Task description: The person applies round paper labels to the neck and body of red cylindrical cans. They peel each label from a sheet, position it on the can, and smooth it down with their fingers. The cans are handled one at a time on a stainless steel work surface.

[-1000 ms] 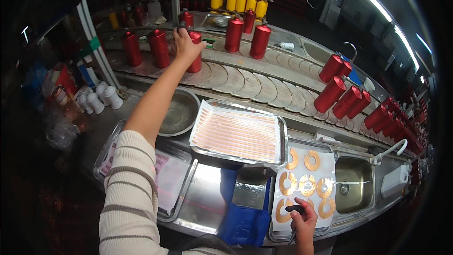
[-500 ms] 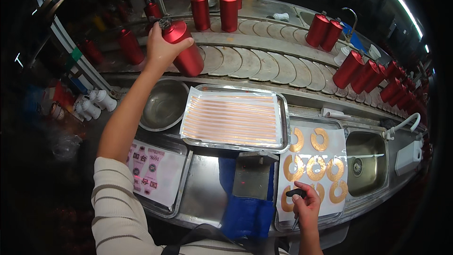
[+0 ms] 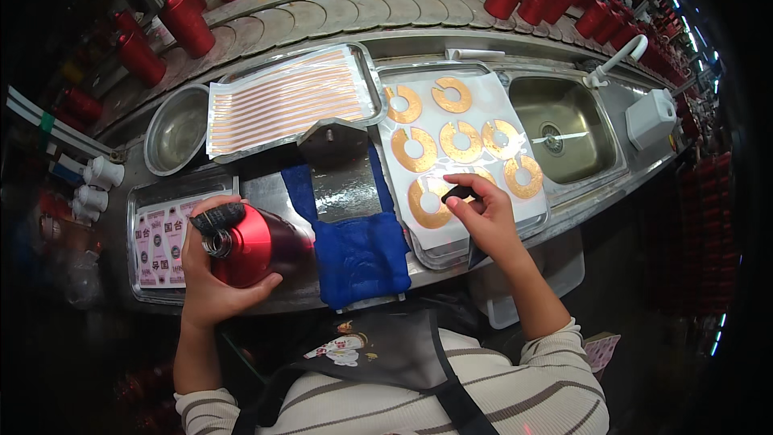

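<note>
My left hand [image 3: 211,288] is wrapped round a red metallic bottle [image 3: 278,242], tilted with its open neck toward me. A black cover [image 3: 224,217] sits on one finger beside the neck. The bottle is above the front counter, between a tray of pink-printed sheets and a blue cloth [image 3: 361,262]. My right hand [image 3: 489,216] is closed on a small black-handled tool [image 3: 460,192], its thin metal end pointing down below the palm. Beneath that hand lies a white sheet [image 3: 439,234] with several gold C-shaped decals [image 3: 460,141].
A metal tray [image 3: 372,84] carries a sheet of copper-coloured strips beside a steel bowl [image 3: 153,141]. A metal block [image 3: 342,185] stands by the blue cloth. At right are a sink [image 3: 620,153], faucet [image 3: 616,60] and white jug [image 3: 651,119]. More red bottles [image 3: 187,26] line the plate conveyor [image 3: 330,12].
My left hand has brought the red bottle from the conveyor down toward me and tilted it. My right hand still holds the tool over the gold decals. The view has tipped downward.
</note>
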A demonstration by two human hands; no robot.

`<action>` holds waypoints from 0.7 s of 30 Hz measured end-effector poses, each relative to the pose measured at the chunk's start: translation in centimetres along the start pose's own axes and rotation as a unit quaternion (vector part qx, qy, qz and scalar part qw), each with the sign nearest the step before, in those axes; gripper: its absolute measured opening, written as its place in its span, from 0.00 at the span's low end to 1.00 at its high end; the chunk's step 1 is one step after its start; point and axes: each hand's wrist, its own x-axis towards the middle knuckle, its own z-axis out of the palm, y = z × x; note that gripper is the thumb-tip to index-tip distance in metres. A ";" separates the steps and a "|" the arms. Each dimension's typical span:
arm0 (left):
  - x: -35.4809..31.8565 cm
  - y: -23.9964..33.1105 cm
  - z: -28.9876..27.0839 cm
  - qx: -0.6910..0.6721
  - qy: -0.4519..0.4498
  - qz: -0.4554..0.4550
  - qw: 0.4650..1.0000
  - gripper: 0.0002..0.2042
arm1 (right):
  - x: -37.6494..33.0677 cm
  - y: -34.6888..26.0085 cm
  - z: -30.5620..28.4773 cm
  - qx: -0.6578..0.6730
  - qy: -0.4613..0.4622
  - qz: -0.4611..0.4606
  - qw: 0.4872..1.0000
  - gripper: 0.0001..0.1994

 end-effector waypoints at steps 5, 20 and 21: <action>0.0 1.1 0.2 -0.002 -0.004 -0.032 0.999 0.45 | 7.2 2.5 -4.8 -0.172 0.077 -0.057 0.980 0.15; -4.2 -1.5 4.2 -0.104 0.116 -0.115 0.981 0.50 | 24.7 10.2 -21.0 -0.364 0.093 0.080 0.923 0.18; -4.1 -1.7 4.1 -0.116 0.109 -0.093 0.983 0.50 | 24.8 12.1 -23.4 -0.279 0.099 0.075 0.952 0.15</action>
